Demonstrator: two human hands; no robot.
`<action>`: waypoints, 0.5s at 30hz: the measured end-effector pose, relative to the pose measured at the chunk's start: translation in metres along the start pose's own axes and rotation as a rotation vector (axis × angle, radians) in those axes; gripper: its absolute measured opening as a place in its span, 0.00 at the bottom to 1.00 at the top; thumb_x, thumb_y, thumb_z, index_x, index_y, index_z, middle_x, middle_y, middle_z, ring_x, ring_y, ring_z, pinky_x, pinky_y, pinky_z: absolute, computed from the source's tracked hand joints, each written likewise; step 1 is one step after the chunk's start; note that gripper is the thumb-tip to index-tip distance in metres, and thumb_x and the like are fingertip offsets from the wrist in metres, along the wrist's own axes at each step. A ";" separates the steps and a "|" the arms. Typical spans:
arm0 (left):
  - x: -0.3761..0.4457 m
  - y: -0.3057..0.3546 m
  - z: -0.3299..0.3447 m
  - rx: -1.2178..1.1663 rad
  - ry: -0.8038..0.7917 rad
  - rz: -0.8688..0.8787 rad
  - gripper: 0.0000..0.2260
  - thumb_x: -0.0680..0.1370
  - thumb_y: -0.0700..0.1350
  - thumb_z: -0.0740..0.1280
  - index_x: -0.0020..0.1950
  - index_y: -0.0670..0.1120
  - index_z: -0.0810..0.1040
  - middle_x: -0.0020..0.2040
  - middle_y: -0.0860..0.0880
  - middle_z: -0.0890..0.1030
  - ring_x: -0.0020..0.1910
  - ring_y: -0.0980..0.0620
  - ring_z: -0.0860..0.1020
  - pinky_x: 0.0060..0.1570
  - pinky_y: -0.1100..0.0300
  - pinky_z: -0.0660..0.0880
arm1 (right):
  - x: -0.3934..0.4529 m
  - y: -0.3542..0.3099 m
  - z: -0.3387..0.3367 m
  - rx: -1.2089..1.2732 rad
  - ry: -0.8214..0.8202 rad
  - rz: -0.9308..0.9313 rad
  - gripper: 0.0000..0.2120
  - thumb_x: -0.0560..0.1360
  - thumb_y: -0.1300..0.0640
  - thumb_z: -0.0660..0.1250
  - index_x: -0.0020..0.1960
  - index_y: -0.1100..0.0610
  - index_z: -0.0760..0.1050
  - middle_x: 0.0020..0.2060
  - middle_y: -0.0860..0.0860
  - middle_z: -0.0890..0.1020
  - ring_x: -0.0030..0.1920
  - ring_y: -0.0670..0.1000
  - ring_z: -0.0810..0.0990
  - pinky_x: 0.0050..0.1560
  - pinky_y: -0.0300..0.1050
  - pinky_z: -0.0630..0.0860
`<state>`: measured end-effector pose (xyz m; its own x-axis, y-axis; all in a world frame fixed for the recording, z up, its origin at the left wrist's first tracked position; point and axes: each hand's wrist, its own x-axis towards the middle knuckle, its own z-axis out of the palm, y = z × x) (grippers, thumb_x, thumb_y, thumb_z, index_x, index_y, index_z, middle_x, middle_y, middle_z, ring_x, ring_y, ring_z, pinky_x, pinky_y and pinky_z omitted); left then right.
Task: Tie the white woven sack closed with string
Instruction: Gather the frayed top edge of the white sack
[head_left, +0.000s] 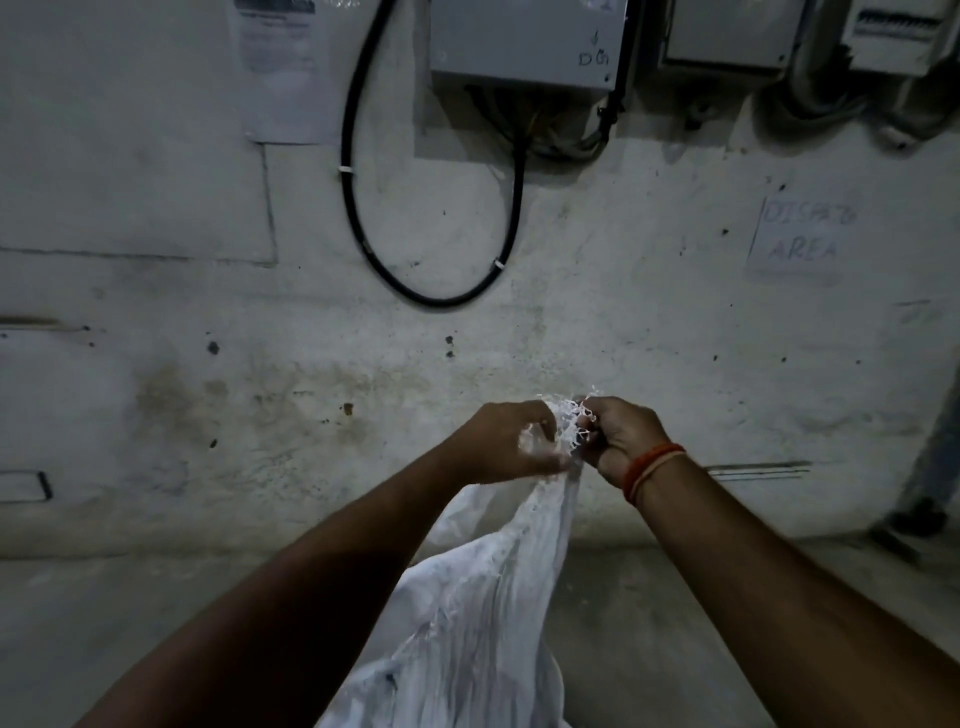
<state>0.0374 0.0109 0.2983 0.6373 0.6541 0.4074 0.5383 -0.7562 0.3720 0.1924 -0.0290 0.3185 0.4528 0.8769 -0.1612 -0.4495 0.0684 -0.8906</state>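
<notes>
- Centrally, a white woven sack (467, 613) rises from the bottom edge of the view to a gathered neck held up in front of a stained whitewashed wall (208, 364).
- The sack's cloth hangs in long folds below the neck; what is inside cannot be seen.
- At the very top, the frayed mouth of the sack (569, 421) sticks out in loose white threads between the two hands.
- The left hand (511, 441) has its fingers curled round the bunched neck from the left side.
- The right hand (621, 439) grips the same neck from the right, fingers curled in, close against the left hand.
- An orange and pale thread band (652, 467) circles the right wrist.
- Whether any of the white strands between the fingers is a separate string cannot be told; it blends with the frayed edge.
- On the wall above hang a grey metal box (524, 41) and a looping black cable (358, 197).
- A paper notice (285, 73) at upper left is too blurred to read.
- A paper sign (800, 239) at right shows the word "AREA"; the line above it is unclear.
- The sack's lower part is cut off by the frame.
</notes>
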 end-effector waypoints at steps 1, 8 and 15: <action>0.000 -0.001 0.004 0.064 0.014 0.007 0.16 0.72 0.61 0.73 0.50 0.50 0.81 0.46 0.52 0.83 0.43 0.54 0.78 0.43 0.60 0.72 | 0.000 0.001 -0.001 -0.016 -0.028 -0.005 0.08 0.71 0.74 0.65 0.39 0.65 0.78 0.21 0.54 0.73 0.17 0.46 0.71 0.21 0.34 0.69; 0.008 -0.003 0.017 0.082 0.141 -0.047 0.11 0.77 0.48 0.69 0.40 0.41 0.84 0.38 0.44 0.84 0.37 0.47 0.80 0.37 0.61 0.66 | 0.004 0.013 -0.018 -0.125 -0.209 -0.181 0.08 0.69 0.69 0.64 0.40 0.57 0.74 0.31 0.53 0.74 0.31 0.50 0.73 0.29 0.39 0.69; 0.007 -0.002 0.019 -0.159 0.117 -0.115 0.13 0.81 0.46 0.67 0.41 0.39 0.81 0.39 0.41 0.82 0.39 0.48 0.78 0.43 0.55 0.71 | 0.019 0.055 -0.040 -0.448 -0.428 -0.290 0.13 0.71 0.69 0.73 0.52 0.57 0.82 0.50 0.57 0.85 0.51 0.57 0.84 0.50 0.45 0.82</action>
<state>0.0511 0.0160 0.2846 0.5034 0.7402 0.4458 0.5041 -0.6706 0.5442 0.2067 -0.0277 0.2495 0.1208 0.9700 0.2110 0.0481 0.2066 -0.9773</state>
